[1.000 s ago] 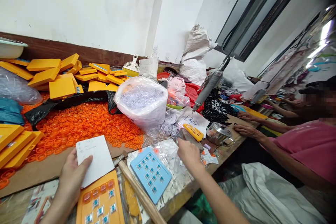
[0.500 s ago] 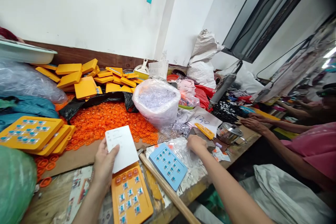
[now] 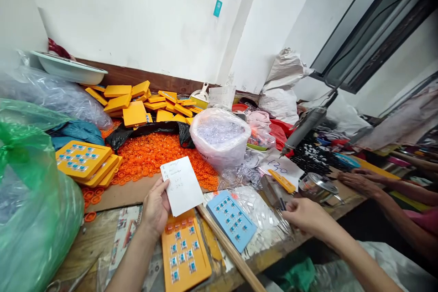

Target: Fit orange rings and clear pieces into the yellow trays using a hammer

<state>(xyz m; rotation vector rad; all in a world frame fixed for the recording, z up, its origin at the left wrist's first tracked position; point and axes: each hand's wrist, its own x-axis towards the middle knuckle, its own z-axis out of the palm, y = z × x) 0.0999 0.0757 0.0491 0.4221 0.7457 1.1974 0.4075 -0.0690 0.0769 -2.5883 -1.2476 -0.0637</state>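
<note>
My left hand (image 3: 156, 205) grips a white paper (image 3: 183, 186) by its left edge, thumb on top; handwritten lines show on it. Below the paper lies an orange-yellow tray (image 3: 186, 260) with blue-and-clear pieces in its slots and a few orange rings along the top, partly covered. A light blue tray (image 3: 232, 221) with similar pieces lies to the right, beyond a wooden stick (image 3: 232, 255). My right hand (image 3: 304, 215) is closed in a pinch at the bench's right side. A thin dark stick-like thing (image 3: 282, 204) shows at its fingertips, too small to name.
Loose orange rings (image 3: 147, 155) are heaped behind the paper. A white plastic bag (image 3: 219, 134) of clear pieces stands beyond, near stacked yellow trays (image 3: 85, 159). A green bag (image 3: 37, 210) bulges at left. A metal pot (image 3: 318, 187) and another person's hands (image 3: 359, 182) are at right.
My right hand has moved right and nearer along the bench, and the thin dark thing now shows at its fingertips. The paper stays in my left hand. The view has shifted left.
</note>
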